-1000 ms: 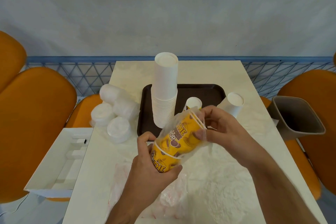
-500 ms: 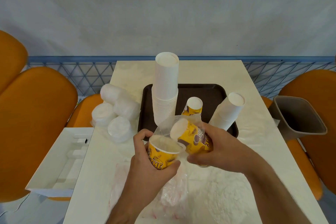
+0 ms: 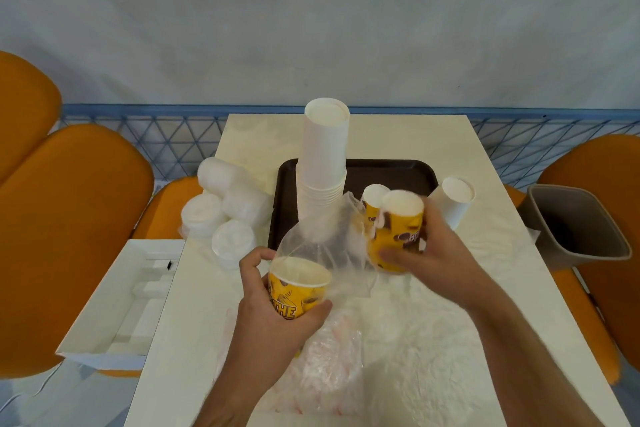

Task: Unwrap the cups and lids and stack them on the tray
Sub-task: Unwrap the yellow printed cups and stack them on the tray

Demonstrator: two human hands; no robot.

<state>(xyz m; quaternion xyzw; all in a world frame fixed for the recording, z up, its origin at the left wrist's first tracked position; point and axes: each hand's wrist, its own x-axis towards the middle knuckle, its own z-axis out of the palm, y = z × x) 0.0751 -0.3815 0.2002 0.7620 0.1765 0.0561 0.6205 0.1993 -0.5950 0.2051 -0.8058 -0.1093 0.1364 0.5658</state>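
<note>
**What the view leaves unclear**

The right hand (image 3: 424,250) is motion-blurred, and so is the print on the yellow cup (image 3: 398,236) it grips. Clear plastic wrap (image 3: 329,243) veils the foot of the white cup stack (image 3: 323,163). The left hand (image 3: 273,308) covers part of the lettering on its cup (image 3: 294,291). The table (image 3: 450,340) runs off the lower edge.
</note>
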